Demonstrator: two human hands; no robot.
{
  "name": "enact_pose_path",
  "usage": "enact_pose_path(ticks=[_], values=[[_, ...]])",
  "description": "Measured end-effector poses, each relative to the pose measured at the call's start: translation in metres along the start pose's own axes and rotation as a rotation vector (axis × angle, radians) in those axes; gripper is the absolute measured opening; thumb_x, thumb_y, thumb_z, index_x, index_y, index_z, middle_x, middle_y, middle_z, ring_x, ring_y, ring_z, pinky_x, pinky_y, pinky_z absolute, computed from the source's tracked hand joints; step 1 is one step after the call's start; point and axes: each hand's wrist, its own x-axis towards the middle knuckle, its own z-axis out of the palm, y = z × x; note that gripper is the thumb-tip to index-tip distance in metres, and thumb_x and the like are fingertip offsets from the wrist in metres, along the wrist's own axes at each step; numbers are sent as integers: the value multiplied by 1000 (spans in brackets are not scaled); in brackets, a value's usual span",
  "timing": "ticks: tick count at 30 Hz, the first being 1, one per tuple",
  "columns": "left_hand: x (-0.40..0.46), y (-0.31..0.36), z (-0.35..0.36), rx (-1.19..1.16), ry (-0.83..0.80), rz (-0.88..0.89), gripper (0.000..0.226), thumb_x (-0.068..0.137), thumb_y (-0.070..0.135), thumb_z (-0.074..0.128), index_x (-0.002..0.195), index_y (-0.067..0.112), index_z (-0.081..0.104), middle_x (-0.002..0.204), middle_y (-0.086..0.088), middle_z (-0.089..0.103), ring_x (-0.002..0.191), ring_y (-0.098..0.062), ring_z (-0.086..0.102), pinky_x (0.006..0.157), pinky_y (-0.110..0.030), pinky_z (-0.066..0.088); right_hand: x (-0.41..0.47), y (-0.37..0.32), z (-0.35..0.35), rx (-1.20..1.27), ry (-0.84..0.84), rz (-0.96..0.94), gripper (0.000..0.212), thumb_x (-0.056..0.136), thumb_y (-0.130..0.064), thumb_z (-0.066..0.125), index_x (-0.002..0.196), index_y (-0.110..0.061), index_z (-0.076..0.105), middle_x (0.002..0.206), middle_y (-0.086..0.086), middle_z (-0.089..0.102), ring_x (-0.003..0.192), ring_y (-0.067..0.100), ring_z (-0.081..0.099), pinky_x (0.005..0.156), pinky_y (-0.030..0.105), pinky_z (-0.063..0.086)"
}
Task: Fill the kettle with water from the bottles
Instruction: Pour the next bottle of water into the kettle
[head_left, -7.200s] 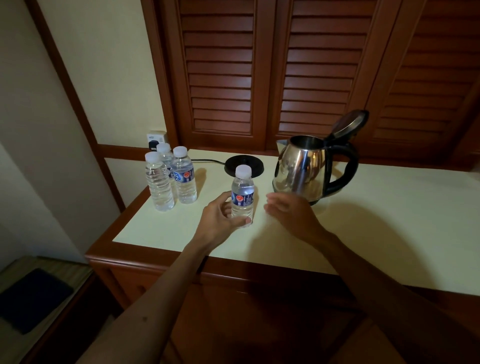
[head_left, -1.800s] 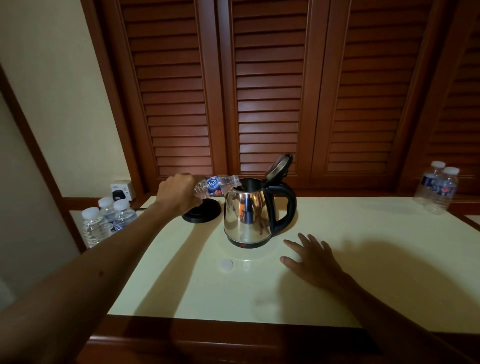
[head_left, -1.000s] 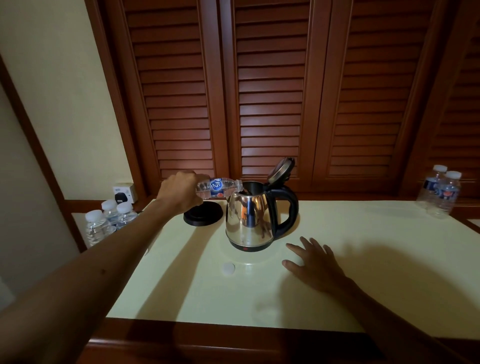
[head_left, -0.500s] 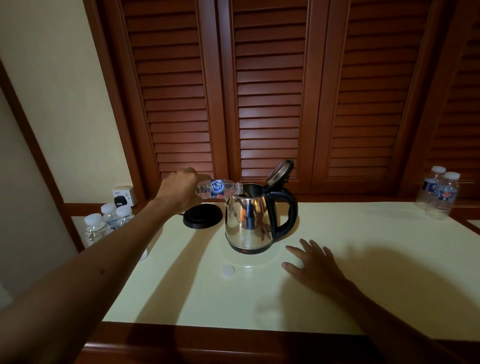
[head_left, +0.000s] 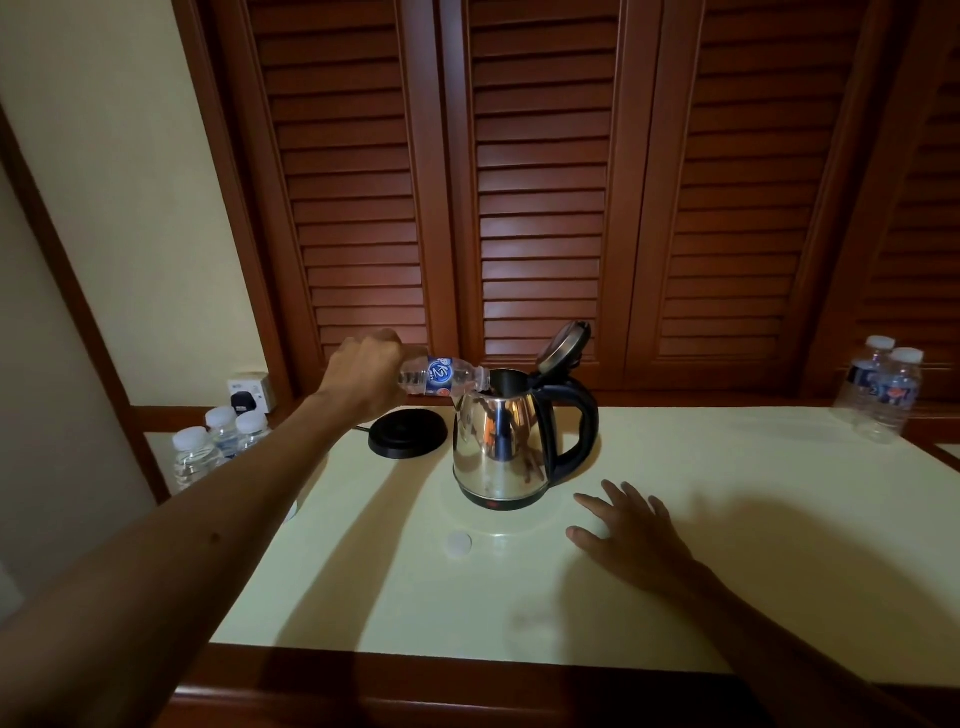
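While the left hand (head_left: 363, 375) still grips the water bottle (head_left: 441, 376) tipped level, neck over the open steel kettle (head_left: 501, 449) mid-tabletop (head_left: 727, 545) as before, the right hand (head_left: 636, 535) stays flat, fingers spread, just right of the kettle, the bottle cap (head_left: 458, 544) unmoved in front.

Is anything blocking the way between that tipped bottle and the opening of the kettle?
Nothing visible does. The lid is flipped up and back, and the bottle in the left hand has its neck at the kettle mouth.
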Motion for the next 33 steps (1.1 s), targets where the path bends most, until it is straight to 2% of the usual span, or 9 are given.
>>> enact_pose_path(ticks=[4, 10, 21, 27, 33], values=[[1, 0, -1, 25, 15, 14, 56, 80, 40, 80, 128, 17, 62, 113, -8, 62, 95, -26, 59, 72, -34, 50, -1, -1, -1, -16, -2, 0, 67, 86, -74, 28, 146, -43, 29, 161, -2, 15, 149, 24, 10, 118, 53, 4], [4, 2, -2, 34, 6, 13, 59, 80, 39, 80, 131, 17, 60, 118, -10, 60, 103, -26, 57, 80, -34, 48, -2, -1, -2, -14, -10, 1, 66, 87, -73, 29, 146, -43, 29, 162, -2, 14, 149, 24, 9, 118, 52, 4], [6, 1, -6, 62, 18, 32, 54, 80, 28, 79, 129, 14, 61, 118, -9, 59, 101, -25, 56, 80, -34, 44, -1, 1, 0, 4, -6, -3, 68, 85, -75, 27, 145, -44, 29, 161, -3, 15, 149, 24, 10, 119, 52, 4], [7, 2, -12, 58, 53, 125, 53, 86, 32, 73, 135, 33, 56, 117, -9, 58, 109, -26, 54, 86, -38, 42, -2, -1, -1, 17, 7, -3, 65, 87, -73, 31, 145, -43, 31, 161, -2, 16, 149, 24, 10, 118, 51, 4], [9, 6, -12, 73, 66, 133, 52, 85, 32, 72, 134, 36, 56, 116, -8, 58, 111, -27, 52, 87, -39, 41, -2, -1, -1, 17, 22, 3, 66, 87, -73, 33, 145, -43, 32, 161, -2, 18, 148, 23, 12, 118, 51, 5]])
